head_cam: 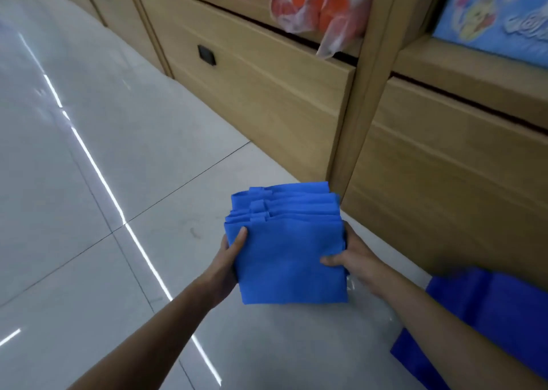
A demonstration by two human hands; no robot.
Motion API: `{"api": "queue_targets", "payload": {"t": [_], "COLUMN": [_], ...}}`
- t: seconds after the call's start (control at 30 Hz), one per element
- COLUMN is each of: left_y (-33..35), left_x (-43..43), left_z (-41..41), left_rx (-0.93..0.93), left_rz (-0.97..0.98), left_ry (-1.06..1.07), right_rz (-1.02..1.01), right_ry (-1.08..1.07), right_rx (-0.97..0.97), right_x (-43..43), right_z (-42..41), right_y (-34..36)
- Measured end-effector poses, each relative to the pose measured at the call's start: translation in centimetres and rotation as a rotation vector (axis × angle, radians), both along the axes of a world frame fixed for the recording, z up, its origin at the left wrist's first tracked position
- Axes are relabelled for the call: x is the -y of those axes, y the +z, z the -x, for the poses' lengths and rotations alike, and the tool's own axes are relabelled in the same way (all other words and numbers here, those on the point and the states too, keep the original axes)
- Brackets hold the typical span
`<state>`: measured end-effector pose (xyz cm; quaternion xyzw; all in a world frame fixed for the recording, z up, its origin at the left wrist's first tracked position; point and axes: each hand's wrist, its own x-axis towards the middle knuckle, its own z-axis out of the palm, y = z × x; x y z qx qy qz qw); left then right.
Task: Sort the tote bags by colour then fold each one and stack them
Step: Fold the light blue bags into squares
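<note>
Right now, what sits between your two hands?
Head view: the stack of folded blue tote bags, gripped at its sides by the left hand and right hand.

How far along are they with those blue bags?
Done: several blue bags look folded and piled into a stack. In hand: the left hand and right hand grip that stack at its sides. Left: loose blue cloth at lower right looks unfolded.

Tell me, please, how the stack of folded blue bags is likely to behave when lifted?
The stack of folded blue bags is probably light and floppy: thin cloth, gripped from both sides by the left hand and right hand. Its stepped far edges suggest layers may slide apart.
</note>
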<state>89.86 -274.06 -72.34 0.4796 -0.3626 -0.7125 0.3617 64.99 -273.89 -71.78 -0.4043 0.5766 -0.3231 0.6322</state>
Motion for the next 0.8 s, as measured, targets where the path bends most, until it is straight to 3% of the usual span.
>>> {"api": "queue_targets", "payload": {"t": [0.2, 0.33, 0.53, 0.63, 0.8], "left_y": [-2.7, -3.9, -2.6, -2.2, -4.8], "left_x": [2.4, 2.8, 4.1, 4.9, 5.5], "left_z": [2.3, 3.0, 4.7, 6.2, 8.2], "left_rx": [0.069, 0.123, 0.236, 0.248, 0.336], "left_rz": [0.153, 0.234, 0.236, 0.122, 0.073], "left_ry": [-0.004, -0.057, -0.066, -0.251, -0.480], "right_rz": [0.085, 0.127, 0.178, 0.055, -0.158], "right_ry": [-0.301, -0.386, -0.627, -0.799, -1.015], "right_rx": [0.062, 0.099, 0.002, -0.088, 0.018], "right_x": [-2.5, -3.7, -4.2, -6.0, -7.0], "right_z": [0.9, 0.1, -0.5, 0.1, 2.0], "right_y": [-4.1, -6.0, -5.1, -5.7, -7.5]}}
